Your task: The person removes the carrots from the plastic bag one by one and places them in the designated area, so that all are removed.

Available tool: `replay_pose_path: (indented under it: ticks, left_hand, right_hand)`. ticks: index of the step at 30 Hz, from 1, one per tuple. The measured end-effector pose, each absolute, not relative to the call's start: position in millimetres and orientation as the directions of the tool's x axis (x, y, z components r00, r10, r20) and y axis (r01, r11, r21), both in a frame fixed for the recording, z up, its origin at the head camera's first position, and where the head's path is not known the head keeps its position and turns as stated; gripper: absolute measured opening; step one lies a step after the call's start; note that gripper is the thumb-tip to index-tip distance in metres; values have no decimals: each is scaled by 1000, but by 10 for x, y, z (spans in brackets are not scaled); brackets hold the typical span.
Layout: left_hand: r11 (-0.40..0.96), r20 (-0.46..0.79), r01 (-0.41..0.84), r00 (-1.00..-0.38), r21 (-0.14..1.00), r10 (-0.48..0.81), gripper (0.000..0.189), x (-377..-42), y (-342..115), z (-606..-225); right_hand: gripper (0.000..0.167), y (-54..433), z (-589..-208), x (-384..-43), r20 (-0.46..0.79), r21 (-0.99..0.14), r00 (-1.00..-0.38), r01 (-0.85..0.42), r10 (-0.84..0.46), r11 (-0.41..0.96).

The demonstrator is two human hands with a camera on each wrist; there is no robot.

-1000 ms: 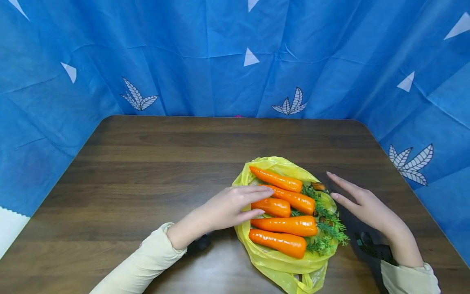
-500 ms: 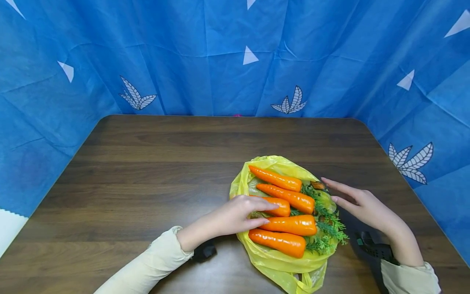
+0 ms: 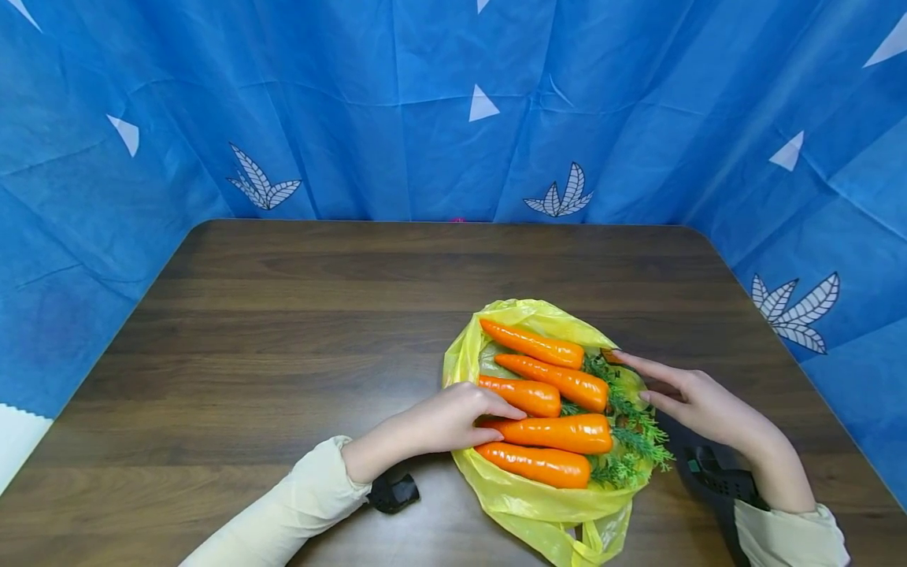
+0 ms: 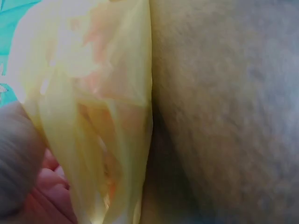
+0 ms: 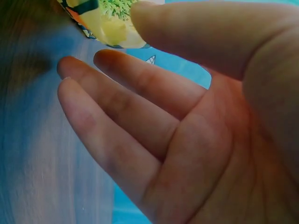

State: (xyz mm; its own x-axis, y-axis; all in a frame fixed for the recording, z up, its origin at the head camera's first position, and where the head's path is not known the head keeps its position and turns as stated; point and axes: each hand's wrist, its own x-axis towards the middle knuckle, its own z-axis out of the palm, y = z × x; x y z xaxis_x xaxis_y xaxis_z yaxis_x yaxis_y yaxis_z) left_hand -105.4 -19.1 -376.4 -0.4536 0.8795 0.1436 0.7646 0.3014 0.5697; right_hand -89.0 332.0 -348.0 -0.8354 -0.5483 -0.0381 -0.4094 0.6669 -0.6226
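Observation:
Several glossy orange carrots lie in a row on an opened yellow plastic bag, green feathery tops to the right. My left hand reaches in from the left and pinches the narrow end of a carrot, second from the front, between thumb and fingers. Another carrot lies just in front of it. In the left wrist view, yellow plastic covers most of the fingers. My right hand is at the bag's right side, fingers extended, fingertips right at its edge; its palm holds nothing.
The bag lies on a dark wooden table, right of its middle, its handles trailing toward the near edge. Blue printed cloth hangs around the back and sides. A black wrist device sits under the left wrist.
My left hand has come down from above the middle carrots onto the second carrot from the front. My right hand has moved slightly left, to the bag's edge.

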Motion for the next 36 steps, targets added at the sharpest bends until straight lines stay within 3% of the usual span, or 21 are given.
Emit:
replay_pose_path:
  ticks: [11, 16, 21, 27, 31, 36]
  left_hand:
    - [313, 131, 767, -455, 560, 881, 39, -1101, -217, -3824]
    - [299, 168, 733, -489, 610, 856, 33, -1122, -225, -3877]
    - [230, 185, 596, -552, 769, 813, 29, -1149, -234, -3934]
    - [126, 115, 300, -669, 946, 734, 26, -1151, -241, -3963]
    - [80, 79, 184, -720, 980, 689, 26, -1163, -257, -3957]
    - [20, 52, 89, -739, 996, 671, 25, -1176, -284, -3947]
  right_hand:
    - [60, 3310, -3507, -906, -57, -609, -824, -419, -563, 674]
    - [60, 3310, -3527, -914, -65, -589, -829, -417, -556, 692]
    - [61, 3310, -3532, -911, -81, -607, -832, -396, -549, 689]
    - [63, 3305, -3534, -915, -60, -587, -829, -421, -556, 692]
    - [64, 3302, -3534, -916, -52, -579, -830, -429, -556, 693]
    - [62, 3297, -3535, -917, -51, -584, -832, -424, -552, 693]
